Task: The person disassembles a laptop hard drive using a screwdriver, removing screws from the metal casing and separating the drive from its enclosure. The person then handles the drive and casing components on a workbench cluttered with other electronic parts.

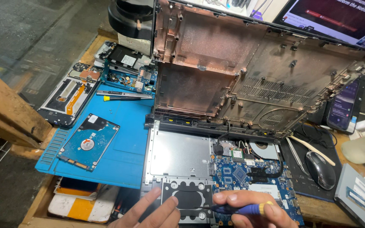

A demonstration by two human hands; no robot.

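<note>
An opened laptop lies in front of me, its copper-toned bottom cover (241,71) tilted up behind the exposed base (178,154). The blue motherboard (237,173) and a fan (263,150) show on the right of the base. My right hand (254,209) grips a blue and yellow screwdriver (243,208), its tip pointing left at the black touchpad bracket (187,197). My left hand (153,213) rests with its fingers spread on the laptop's lower left edge, beside that bracket.
A blue work mat (123,139) holds a bare hard drive (88,142) and two small screwdrivers (123,96). Dismantled phones (70,99) lie at the far left. A mouse (321,169), a lit phone (344,105), a monitor (339,17) and an optical drive (360,198) stand to the right.
</note>
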